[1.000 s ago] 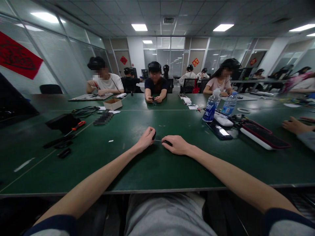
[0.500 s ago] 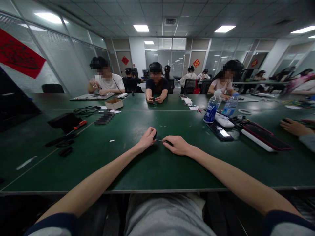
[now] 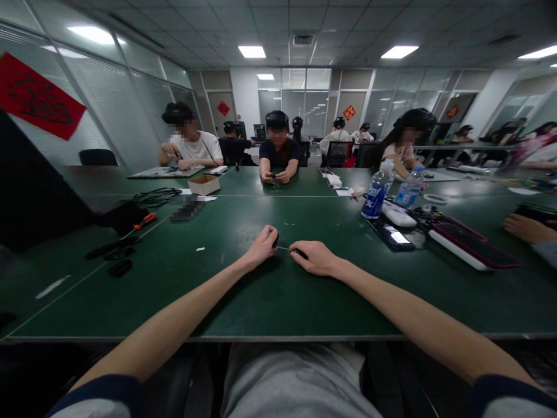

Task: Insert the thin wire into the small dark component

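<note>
My left hand (image 3: 261,248) is closed around a small black part (image 3: 275,240), most of it hidden by the fingers. My right hand (image 3: 317,259) grips the black handle of a screwdriver (image 3: 298,253) lying level near the table surface. Its thin metal shaft runs left to the black part; whether the tip sits inside it or only touches it, I cannot tell. Both forearms reach in over the front edge of the green table (image 3: 243,307).
To the left lie an orange-handled screwdriver (image 3: 145,221), black parts (image 3: 120,267) and an open cardboard box (image 3: 204,185). On the right stand two bottles (image 3: 373,194), near a phone (image 3: 391,235) and a white-edged device (image 3: 461,249). A co-worker's hand (image 3: 528,228) rests at far right.
The view has turned slightly, so the scene sits a little further right. My hands keep nearly the same pose. The co-worker at the back right has leaned further over the table.
</note>
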Demonstrator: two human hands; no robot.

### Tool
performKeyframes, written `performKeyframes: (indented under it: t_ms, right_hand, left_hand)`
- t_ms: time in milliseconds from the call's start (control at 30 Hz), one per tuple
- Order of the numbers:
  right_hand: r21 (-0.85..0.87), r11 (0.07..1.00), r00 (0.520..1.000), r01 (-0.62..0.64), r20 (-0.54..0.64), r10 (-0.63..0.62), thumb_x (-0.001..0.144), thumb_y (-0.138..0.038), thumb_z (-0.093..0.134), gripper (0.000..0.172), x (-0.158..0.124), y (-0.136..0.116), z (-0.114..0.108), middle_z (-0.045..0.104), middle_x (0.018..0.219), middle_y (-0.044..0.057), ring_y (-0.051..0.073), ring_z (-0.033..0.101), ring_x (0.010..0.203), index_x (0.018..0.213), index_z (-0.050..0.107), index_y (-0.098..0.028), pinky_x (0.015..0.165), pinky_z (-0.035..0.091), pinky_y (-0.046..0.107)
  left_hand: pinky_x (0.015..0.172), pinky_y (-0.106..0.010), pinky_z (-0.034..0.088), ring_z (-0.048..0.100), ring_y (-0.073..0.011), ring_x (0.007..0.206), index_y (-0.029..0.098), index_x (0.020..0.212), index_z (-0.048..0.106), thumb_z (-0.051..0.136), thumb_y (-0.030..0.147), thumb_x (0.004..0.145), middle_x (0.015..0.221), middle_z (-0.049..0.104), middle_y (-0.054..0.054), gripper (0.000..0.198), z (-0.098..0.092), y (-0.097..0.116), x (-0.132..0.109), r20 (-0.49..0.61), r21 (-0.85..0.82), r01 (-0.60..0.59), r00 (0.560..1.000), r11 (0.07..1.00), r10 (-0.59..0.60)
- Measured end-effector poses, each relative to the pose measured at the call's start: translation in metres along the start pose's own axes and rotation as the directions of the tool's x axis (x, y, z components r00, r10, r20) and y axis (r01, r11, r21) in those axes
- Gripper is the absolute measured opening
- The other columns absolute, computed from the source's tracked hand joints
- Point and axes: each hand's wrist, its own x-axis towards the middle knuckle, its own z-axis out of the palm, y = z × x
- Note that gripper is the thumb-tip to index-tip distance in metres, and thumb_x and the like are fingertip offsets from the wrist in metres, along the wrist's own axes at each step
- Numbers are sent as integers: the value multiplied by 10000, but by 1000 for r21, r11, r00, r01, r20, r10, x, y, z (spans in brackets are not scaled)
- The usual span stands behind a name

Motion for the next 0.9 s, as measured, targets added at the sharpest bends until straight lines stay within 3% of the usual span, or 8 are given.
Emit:
performKeyframes:
  t_ms: [467,900]
  right_hand:
    - [-36,996,996,-81,-34,80,886,-274,461,198,-1,0,1,642,843,47,148,578,721,971,606,-168,682,407,260]
    - [-22,999,998,-44,-43,43,890,-286,453,213,-1,1,1,647,866,43,151,588,740,992,608,-183,693,429,268]
  left_hand:
    - [361,-130,189,269,-46,371,224,897,404,361,532,848,526,319,80,315,-1,-2,1,36,-56,27,999,998,-25]
    - [360,-147,215,302,-59,374,216,915,411,368,541,839,516,356,78,337,0,-4,2,12,19,-20,1000,1000,20]
